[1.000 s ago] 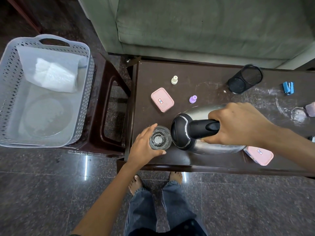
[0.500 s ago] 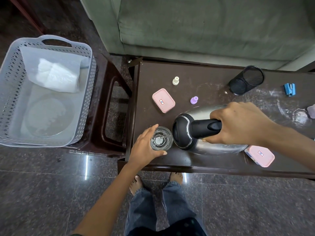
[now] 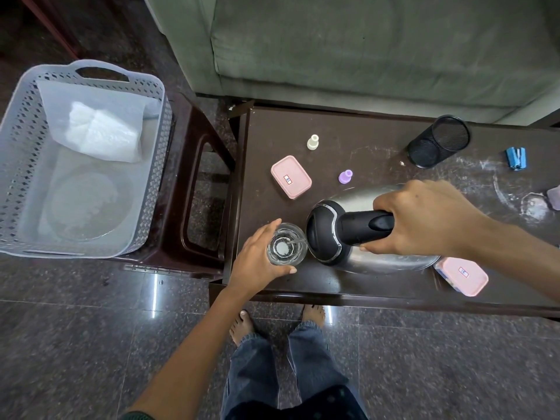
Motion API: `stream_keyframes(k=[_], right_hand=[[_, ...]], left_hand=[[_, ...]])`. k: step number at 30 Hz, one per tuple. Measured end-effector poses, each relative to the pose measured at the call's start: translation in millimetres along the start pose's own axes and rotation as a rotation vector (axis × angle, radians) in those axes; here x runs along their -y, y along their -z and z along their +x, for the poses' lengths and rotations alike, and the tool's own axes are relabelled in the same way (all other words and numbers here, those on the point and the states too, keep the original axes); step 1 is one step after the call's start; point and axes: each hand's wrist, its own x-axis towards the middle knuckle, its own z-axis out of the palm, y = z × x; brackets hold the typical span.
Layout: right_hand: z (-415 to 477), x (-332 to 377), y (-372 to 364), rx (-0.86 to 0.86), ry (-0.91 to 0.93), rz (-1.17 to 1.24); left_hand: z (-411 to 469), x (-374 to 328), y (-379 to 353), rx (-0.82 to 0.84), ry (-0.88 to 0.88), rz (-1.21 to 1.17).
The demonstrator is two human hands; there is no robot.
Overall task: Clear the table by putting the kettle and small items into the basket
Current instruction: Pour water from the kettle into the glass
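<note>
A steel kettle with a black lid and handle is tilted toward a clear glass near the table's front left corner. My right hand grips the kettle's black handle. My left hand is wrapped around the glass, and a thin stream runs from the spout into it. On the dark table lie two pink lidded boxes, a cream cap and a purple cap. The grey perforated basket stands at the left on a brown stool.
A black mesh pen cup lies on its side at the table's back right, with a blue clip beyond it. The basket holds white plastic wrap. A green sofa backs the table. My bare feet stand under the front edge.
Hands, kettle and glass keep their positions. Only the view has shifted slightly.
</note>
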Motion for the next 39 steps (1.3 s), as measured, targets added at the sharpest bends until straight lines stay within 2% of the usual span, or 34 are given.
stream_keyframes(k=[39], right_hand=[[0.2,1.8,3.1,0.016,-0.018,0.001]], left_hand=[[0.2,0.7,-1.2,0.004,0.005,-0.013]])
